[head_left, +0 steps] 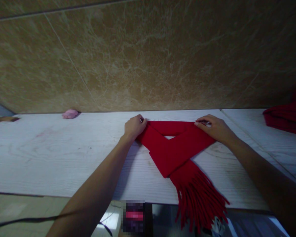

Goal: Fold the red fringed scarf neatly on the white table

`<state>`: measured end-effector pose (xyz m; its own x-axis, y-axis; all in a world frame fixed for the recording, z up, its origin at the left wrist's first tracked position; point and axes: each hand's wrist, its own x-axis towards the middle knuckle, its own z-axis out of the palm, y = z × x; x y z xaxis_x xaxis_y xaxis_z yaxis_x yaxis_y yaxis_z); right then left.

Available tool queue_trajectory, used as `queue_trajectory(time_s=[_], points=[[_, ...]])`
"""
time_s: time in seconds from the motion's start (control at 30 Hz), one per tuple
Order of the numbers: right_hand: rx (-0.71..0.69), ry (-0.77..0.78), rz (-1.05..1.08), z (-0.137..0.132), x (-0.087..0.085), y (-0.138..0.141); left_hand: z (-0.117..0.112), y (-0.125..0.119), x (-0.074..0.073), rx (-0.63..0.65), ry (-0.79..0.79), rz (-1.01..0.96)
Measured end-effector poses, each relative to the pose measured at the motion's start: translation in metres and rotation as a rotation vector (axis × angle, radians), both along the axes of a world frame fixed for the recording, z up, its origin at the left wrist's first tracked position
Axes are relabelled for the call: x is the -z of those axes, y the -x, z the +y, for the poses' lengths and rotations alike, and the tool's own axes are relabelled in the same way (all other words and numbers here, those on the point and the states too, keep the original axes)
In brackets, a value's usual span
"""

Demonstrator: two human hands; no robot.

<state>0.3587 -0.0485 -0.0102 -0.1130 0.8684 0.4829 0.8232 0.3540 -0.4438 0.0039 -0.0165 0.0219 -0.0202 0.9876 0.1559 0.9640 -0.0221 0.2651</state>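
Note:
A red fringed scarf (172, 149) lies folded on the white wood-grain table, its two sides crossing below a small triangular gap. Its fringe hangs over the table's front edge, with a pale tag or tassel at the bottom. My left hand (135, 126) pinches the scarf's upper left corner, fingers closed. At the upper right corner, my right hand (212, 126) grips the cloth between thumb and fingers. The scarf's top edge runs straight between both hands.
Behind the table (51, 164) rises a brown marbled wall (148, 59). More folded red cloth (286, 117) lies at the far right. A small pink object (70, 114) sits by the wall on the left. A dark cord (22, 222) crosses at lower left.

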Motion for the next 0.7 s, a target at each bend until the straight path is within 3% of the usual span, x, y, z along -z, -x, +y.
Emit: queue_trajectory(time_s=[0.5,0.7], points=[[0.018,-0.02,0.003,0.003,0.002,-0.001,-0.001,-0.001,-0.002,-0.006,0.014,0.001],[0.185,0.04,-0.078,0.005,0.007,-0.014,-0.003,0.001,-0.008,0.019,0.051,0.001]])
